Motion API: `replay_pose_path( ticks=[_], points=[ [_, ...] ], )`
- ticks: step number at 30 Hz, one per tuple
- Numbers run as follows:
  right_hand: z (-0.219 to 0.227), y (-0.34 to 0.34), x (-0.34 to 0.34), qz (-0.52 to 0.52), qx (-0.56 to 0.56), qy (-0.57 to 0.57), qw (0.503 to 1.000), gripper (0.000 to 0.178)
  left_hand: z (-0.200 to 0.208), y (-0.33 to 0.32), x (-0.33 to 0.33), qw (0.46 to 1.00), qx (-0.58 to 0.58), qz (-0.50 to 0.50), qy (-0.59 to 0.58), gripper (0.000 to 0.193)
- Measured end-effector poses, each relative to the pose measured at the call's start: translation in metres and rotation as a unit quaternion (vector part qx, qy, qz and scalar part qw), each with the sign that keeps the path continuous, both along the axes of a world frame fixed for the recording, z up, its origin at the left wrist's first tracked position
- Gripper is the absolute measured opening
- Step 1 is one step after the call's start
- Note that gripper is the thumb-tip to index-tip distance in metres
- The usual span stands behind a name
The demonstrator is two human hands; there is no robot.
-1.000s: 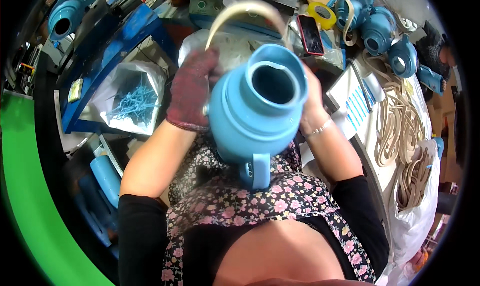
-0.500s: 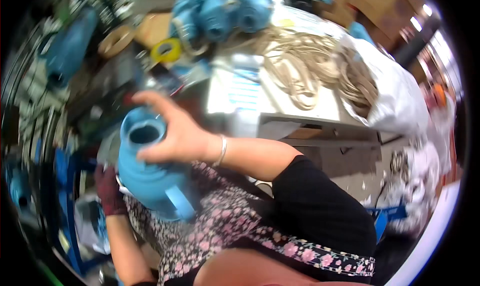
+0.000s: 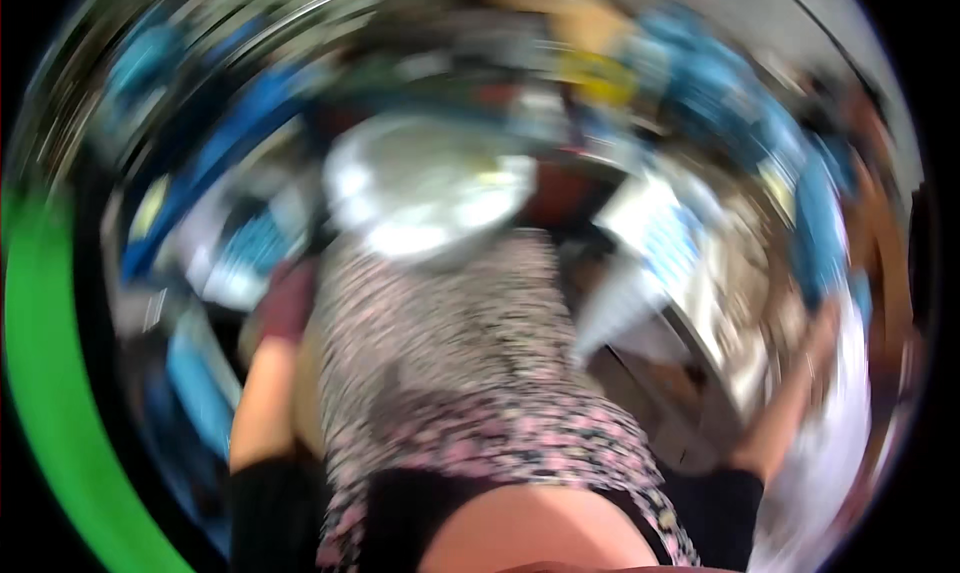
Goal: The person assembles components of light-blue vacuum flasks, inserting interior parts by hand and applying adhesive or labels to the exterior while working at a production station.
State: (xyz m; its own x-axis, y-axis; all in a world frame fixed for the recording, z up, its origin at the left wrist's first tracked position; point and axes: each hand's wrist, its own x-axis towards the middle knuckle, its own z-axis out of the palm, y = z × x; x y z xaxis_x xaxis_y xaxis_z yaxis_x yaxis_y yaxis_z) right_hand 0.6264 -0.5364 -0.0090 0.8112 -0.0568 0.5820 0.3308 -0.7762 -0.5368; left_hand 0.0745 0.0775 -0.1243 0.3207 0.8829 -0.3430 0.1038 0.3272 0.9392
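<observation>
Strong motion smears the picture. My left hand (image 3: 285, 298), in a dark red glove, is down beside my lap at the left; its fingers are too blurred to read. Close to it, beyond my knees, is a shiny round pale basin (image 3: 365, 183). My bare right hand (image 3: 822, 333) reaches far out to the right, over the edge of the work table. Its fingertips meet the lower end of a blue plastic jug-like vessel (image 3: 820, 223); whether they grip it is not clear.
More blue vessels (image 3: 710, 88) stand at the back right near a yellow tape roll (image 3: 598, 78). Beige straps (image 3: 740, 273) and a white sack (image 3: 835, 453) lie at the right. A blue frame (image 3: 215, 158) and a white container (image 3: 215, 273) are at the left.
My view has swung left and down. My right hand, which held a blue vessel before my chest, has moved far right. The basin has come into full view.
</observation>
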Motion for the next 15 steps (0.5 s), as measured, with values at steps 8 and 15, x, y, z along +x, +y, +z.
replay_pose_path(
  ticks=[8,15],
  points=[
    [-0.006,0.266,-0.112,0.361,-0.133,0.142,0.912,0.04,-0.158,-0.06,-0.205,0.973,-0.081,0.212,0.045,0.037],
    [-0.018,0.321,-0.118,0.456,-0.114,0.292,0.833,0.032,-0.226,-0.17,-0.415,0.781,-0.229,0.568,0.123,0.046]
  ],
)
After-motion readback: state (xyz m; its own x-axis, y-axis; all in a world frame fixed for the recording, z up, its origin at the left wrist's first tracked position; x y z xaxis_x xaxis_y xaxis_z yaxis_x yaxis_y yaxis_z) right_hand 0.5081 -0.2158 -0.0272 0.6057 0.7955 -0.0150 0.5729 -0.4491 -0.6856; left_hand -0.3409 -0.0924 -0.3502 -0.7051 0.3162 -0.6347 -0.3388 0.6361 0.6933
